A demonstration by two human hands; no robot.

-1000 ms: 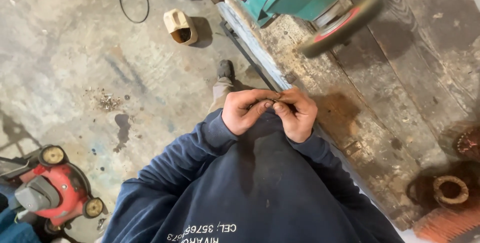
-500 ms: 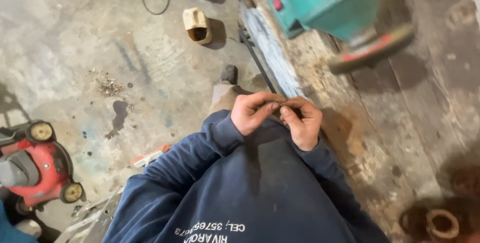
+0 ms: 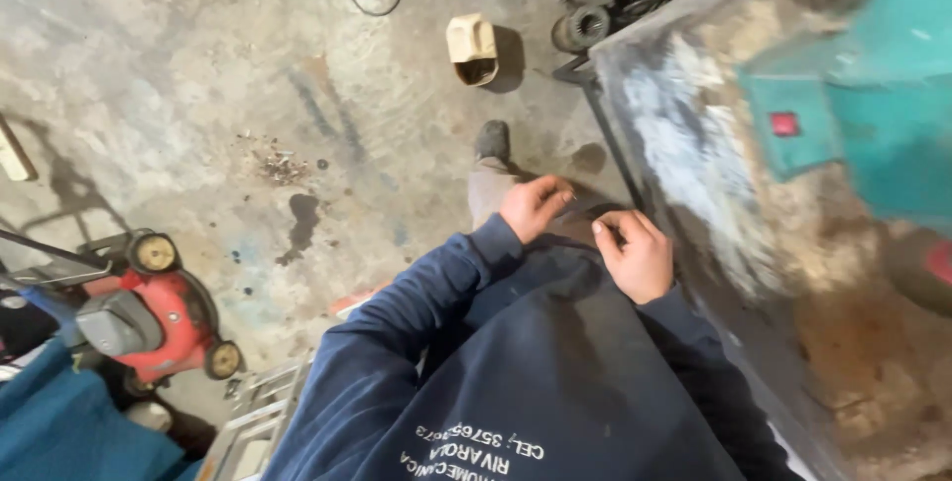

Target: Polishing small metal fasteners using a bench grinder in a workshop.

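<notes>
Both hands sit close together at the waist of the dark sweatshirt (image 3: pixel 555 362), just beside the grimy workbench (image 3: pixel 694 193). The left hand (image 3: pixel 531 205) pinches its fingers around something too small to make out; the right hand (image 3: pixel 635 255) is curled, its contents hidden. Nothing looks finished; the fiddling seems mid-way

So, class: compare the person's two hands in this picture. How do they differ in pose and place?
The left hand sits higher in the view, over the trouser leg, fingers curled toward the right; the right hand sits lower, beside the workbench edge. The left hand shows its back and thumb side; the right hand shows knuckles with its fingertips bent inward. The two are apart. Both are bare and come out of dark blue sleeves.
</notes>
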